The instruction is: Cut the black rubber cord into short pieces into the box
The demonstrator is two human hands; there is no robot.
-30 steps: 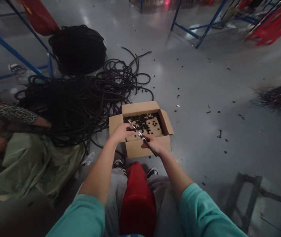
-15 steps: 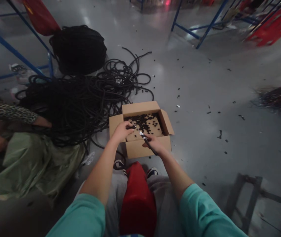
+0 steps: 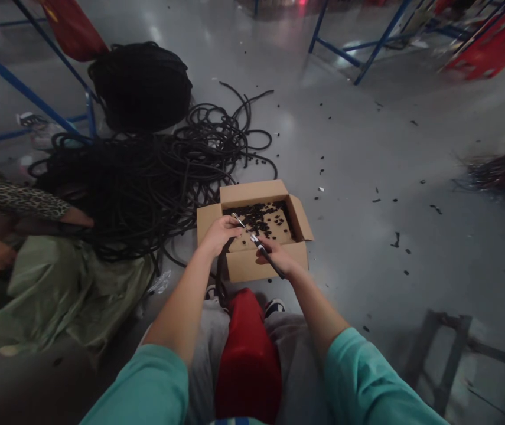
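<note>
Above an open cardboard box (image 3: 252,192), my left hand (image 3: 220,234) is closed round a black cord or tube (image 3: 222,265), which hangs down from it beside the box's near left flap. My right hand (image 3: 277,255) grips black-handled shears (image 3: 267,252), their metal blades pointing up and left to my left fingertips. Whether the blades touch the cord, I cannot make out. Many small black pieces (image 3: 257,219) lie scattered inside the box.
Tangled black cord (image 3: 146,183) covers the floor at left, with a large black bundle (image 3: 141,85) behind. A co-worker's hand (image 3: 77,217) reaches into the tangle, beside green sheeting (image 3: 75,295). Blue metal frames (image 3: 338,54) stand behind. A red object (image 3: 247,366) is between my legs.
The cord below my left hand now hangs more plainly in view, and its dark end at the fingertips shows less. My left fingers have shifted slightly; the shears have barely moved.
</note>
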